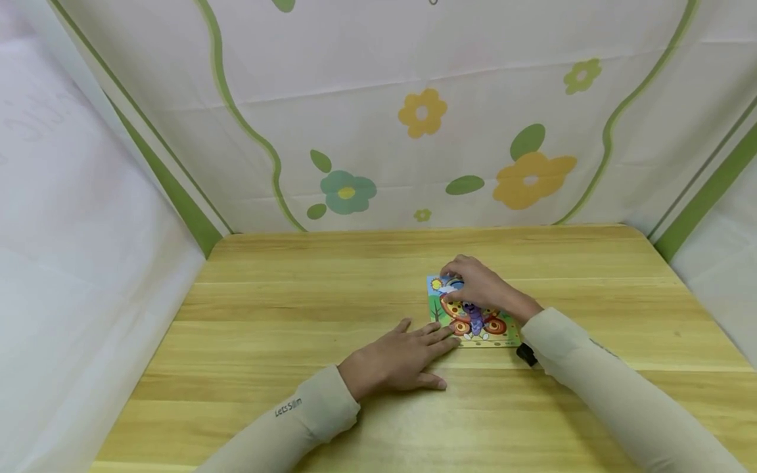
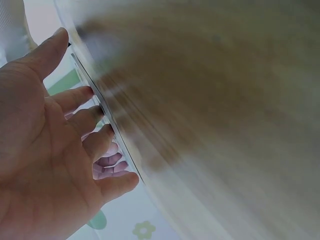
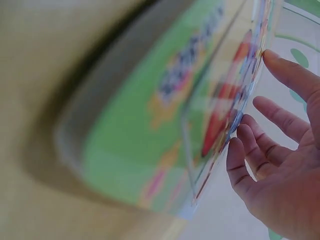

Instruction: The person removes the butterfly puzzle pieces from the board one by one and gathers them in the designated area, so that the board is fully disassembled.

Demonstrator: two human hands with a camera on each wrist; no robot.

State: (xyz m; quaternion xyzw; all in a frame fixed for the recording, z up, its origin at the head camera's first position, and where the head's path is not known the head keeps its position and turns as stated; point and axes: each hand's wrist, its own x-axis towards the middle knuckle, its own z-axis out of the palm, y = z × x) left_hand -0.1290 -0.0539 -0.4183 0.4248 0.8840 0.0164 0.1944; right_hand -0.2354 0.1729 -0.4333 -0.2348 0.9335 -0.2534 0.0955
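Observation:
A small picture puzzle board (image 1: 481, 326) with a colourful butterfly lies flat on the wooden table (image 1: 284, 309), right of centre. My left hand (image 1: 408, 351) lies flat on the table, its straight fingertips touching the board's left edge. My right hand (image 1: 479, 282) rests over the far left part of the board, fingertips down on the picture. In the right wrist view the right hand (image 3: 280, 165) has loosely spread fingers touching the face of the blurred board (image 3: 150, 135). In the left wrist view the left hand (image 2: 45, 150) is spread with its fingertips against a thin edge.
A floral cloth backdrop (image 1: 414, 118) closes off the table's far side, and white cloth walls (image 1: 77, 230) stand at left and right. A small black object (image 1: 526, 355) shows under my right wrist. Both wrist views are blurred.

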